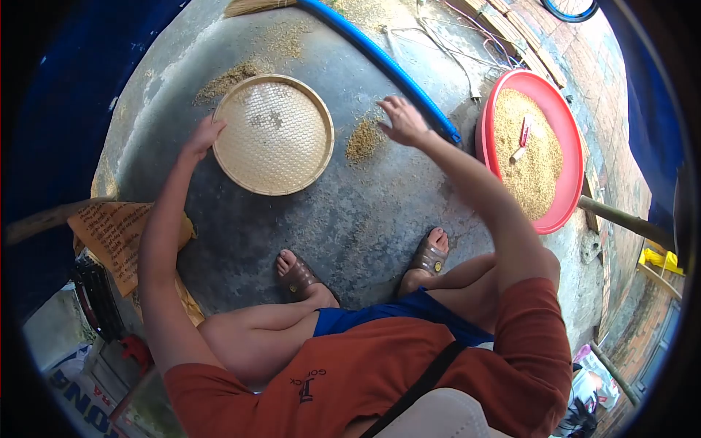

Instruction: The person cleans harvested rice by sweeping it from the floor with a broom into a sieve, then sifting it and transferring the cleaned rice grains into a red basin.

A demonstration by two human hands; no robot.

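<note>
My left hand [207, 136] grips the left rim of a round woven winnowing basket [281, 157], its fingers closed on the edge. A small dark patch of grain or debris [272, 119] lies in the upper part of the basket. Off to the basket's right, my right hand [403, 120] is held out with fingers apart and nothing in it. Just left of that hand, a small pile of grain husks [363, 140] sits on the concrete floor.
At the right stands a red basin [572, 164] of grain with a small red-and-white object [526, 131] on top. A blue hose [387, 64] crosses the floor beyond my right hand, near a broom [255, 6]. A printed brown sack [117, 237] lies at the left.
</note>
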